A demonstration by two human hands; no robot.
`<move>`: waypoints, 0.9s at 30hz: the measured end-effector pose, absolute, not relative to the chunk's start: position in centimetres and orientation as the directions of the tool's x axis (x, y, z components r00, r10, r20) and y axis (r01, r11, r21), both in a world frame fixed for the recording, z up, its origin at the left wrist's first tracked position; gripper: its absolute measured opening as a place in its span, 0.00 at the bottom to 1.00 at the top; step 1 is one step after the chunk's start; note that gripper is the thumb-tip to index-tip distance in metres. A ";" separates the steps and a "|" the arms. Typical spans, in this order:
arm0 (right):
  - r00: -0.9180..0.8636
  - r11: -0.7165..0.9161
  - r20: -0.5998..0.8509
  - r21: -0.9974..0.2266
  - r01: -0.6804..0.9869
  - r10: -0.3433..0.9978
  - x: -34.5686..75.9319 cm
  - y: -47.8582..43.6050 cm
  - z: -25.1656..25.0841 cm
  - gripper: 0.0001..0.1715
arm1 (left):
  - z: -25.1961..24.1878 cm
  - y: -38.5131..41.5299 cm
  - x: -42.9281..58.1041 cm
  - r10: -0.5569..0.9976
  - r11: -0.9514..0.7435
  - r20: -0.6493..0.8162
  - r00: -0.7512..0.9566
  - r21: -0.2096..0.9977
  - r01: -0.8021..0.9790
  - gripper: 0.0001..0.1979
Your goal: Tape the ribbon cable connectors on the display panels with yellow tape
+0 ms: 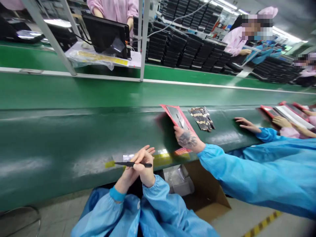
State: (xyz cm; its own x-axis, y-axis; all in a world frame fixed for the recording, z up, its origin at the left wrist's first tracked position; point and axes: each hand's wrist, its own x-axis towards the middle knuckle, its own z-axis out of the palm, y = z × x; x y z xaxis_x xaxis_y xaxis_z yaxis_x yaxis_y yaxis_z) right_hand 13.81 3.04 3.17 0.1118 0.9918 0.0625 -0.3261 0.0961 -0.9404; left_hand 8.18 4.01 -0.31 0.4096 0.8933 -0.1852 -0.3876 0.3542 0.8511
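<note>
Fingers (145,154) of the left hand (127,176) and right hand (145,169) curl closed together around slim black metal tweezers (133,164), tips pointing toward 9 o'clock, just over a yellow tape strip (110,164) on the dark green conveyor belt (49,141). Toward 1 o'clock, a co-worker's tattooed hand (187,139) in a blue sleeve holds a flat red tray (174,115); beside it lies a pile of black-and-tan striped strips (201,118).

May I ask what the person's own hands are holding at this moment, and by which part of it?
Black tweezers, held around the middle of the shaft between the fingers of both hands.
</note>
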 end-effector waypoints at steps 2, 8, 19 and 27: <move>0.089 0.137 0.110 -0.896 -0.423 0.990 14.7 2.1 4.4 0.22 | 0.6 4.9 6.1 0.856 0.430 -0.269 0.442 0.844 -0.321 0.28; 0.147 0.207 0.153 -0.841 -0.500 0.977 16.9 0.2 6.9 0.21 | 4.7 10.0 6.9 0.766 0.446 -0.437 0.472 0.889 0.099 0.32; 0.365 0.323 0.199 -0.891 -0.319 0.910 20.8 -1.7 7.9 0.14 | 3.5 17.6 18.9 0.856 0.345 -0.407 0.318 0.909 0.235 0.10; 0.555 0.266 0.166 -0.958 -0.103 0.815 26.3 -2.0 7.7 0.12 | 7.3 17.0 8.8 0.897 0.362 -0.388 0.213 0.920 0.152 0.07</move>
